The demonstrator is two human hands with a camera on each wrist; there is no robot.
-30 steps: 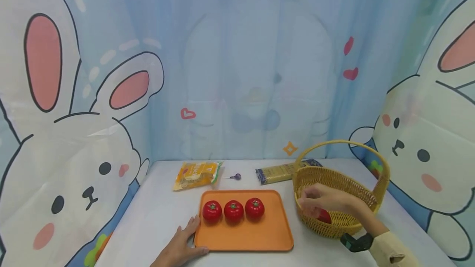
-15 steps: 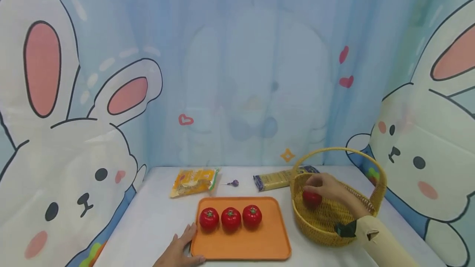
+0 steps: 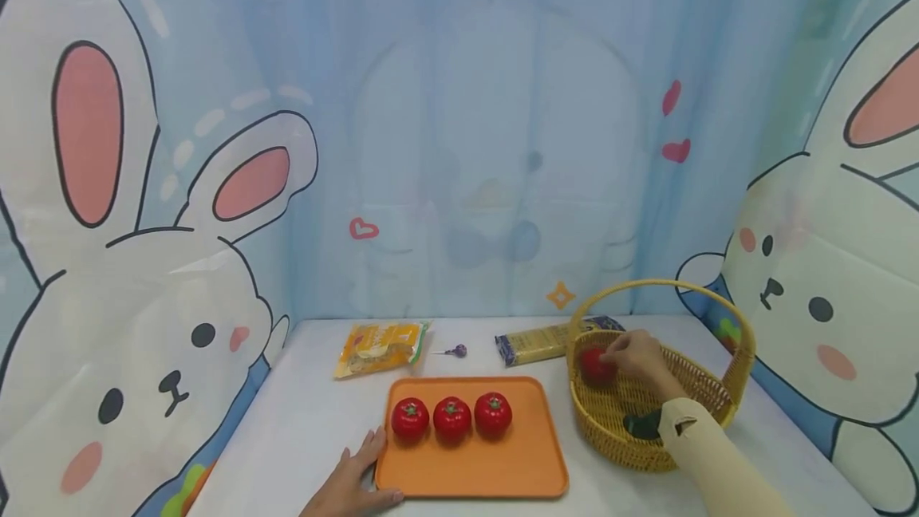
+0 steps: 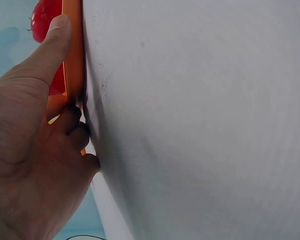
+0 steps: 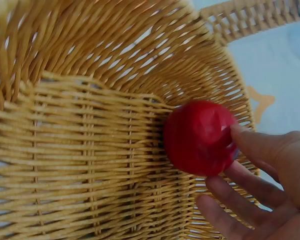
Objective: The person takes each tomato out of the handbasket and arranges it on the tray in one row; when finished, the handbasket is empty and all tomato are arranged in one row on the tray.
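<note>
In the head view, my left hand (image 3: 352,481) holds the front left corner of an orange tray (image 3: 474,475). The left wrist view shows its thumb (image 4: 57,37) along the tray's edge, with the other fingers bent near the tabletop. Three red tomatoes (image 3: 452,421) with green tops stand in a row on the tray. Inside a yellow wicker basket (image 3: 621,449), my right hand (image 3: 639,357) pinches a dark red apple (image 5: 200,137) by its side. That apple is against or close to the basket's woven wall; its underside is hidden.
Behind the tray lie a yellow snack bag (image 3: 380,348), a small purple-headed lollipop (image 3: 458,351) and a long yellow packet (image 3: 534,343), partly behind the basket. A tall handle (image 3: 664,284) arches over the basket. A rabbit-print curtain (image 3: 459,142) backs the white table (image 3: 287,413).
My right hand has carried the apple from the front part of the basket to its back left side. The left hand keeps its place on the tray. The head view shifted slightly.
</note>
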